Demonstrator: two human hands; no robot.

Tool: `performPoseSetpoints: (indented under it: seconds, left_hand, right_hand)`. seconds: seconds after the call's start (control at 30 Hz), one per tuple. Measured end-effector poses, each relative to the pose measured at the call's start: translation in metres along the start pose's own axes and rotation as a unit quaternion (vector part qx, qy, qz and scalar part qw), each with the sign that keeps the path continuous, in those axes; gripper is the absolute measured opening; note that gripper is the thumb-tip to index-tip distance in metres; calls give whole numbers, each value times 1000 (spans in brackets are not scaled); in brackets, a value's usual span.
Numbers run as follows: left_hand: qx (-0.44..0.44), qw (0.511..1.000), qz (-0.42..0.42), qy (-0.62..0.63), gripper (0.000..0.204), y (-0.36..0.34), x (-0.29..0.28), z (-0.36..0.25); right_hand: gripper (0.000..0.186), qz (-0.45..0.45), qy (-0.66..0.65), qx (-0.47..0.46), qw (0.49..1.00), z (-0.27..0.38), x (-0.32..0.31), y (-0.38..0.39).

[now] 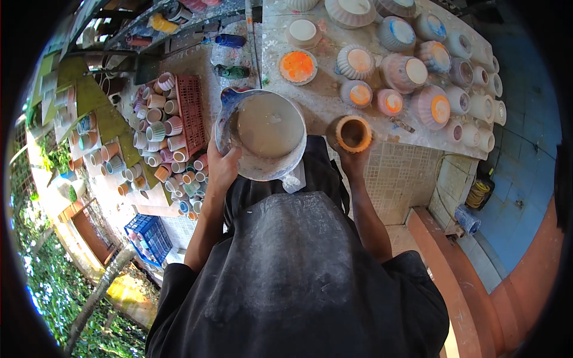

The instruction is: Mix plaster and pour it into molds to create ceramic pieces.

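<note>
A large white, stained pitcher (pixel 265 128) with pale grey liquid inside is in my left hand (pixel 225 161), whose fingers grip its left side. My right hand (pixel 355 156) holds a small round pot (pixel 352 120) with an orange, scalloped rim and a dark hollow, beside the pitcher and near the worktable's front edge. Just beyond it on the worktable (pixel 274 30) stand several plaster moulds (pixel 404 71), many fluted, some with orange or blue fill in their tops.
On the left are a red crate (pixel 188 110), several pastel cups (pixel 155 131), green boards (pixel 104 116), a blue crate (pixel 149 235) and plants (pixel 45 298). Blue and green bottles (pixel 230 40) lie at the back. A blue cylinder (pixel 467 218) and orange ledge (pixel 447 280) are at the right.
</note>
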State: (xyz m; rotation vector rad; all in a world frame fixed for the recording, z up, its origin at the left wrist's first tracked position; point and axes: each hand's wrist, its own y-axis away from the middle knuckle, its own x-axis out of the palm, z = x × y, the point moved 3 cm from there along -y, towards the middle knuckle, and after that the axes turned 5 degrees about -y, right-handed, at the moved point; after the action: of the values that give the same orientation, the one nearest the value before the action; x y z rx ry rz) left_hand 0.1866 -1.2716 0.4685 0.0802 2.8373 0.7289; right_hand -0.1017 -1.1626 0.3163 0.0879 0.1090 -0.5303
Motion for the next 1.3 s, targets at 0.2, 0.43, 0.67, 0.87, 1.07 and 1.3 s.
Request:
performPoseSetpoints:
  seconds: [0.2, 0.43, 0.67, 0.87, 1.07, 1.3]
  left_hand:
    - [9, 999, 9, -35, 55, -1, -2, 0]
    - [36, 999, -8, -35, 54, 0, 0, -5]
    - [42, 998, 0, -38, 53, 1, 2, -6]
    - [21, 999, 1, -26, 52, 0, -3, 2]
    - [42, 999, -4, -7, 52, 1, -1, -1]
    - [48, 999, 5, 0, 56, -3, -1, 5]
  right_hand:
    - [75, 36, 55, -41, 997, 8, 27, 2]
    - [77, 72, 90, -68, 991, 8, 18, -15]
    - [76, 78, 83, -111, 987, 6, 29, -27]
    - [77, 11, 178, -138, 974, 13, 18, -24]
    - [71, 46, 180, -116, 976, 21, 19, -16]
    - [62, 47, 207, -153, 965, 15, 28, -24]
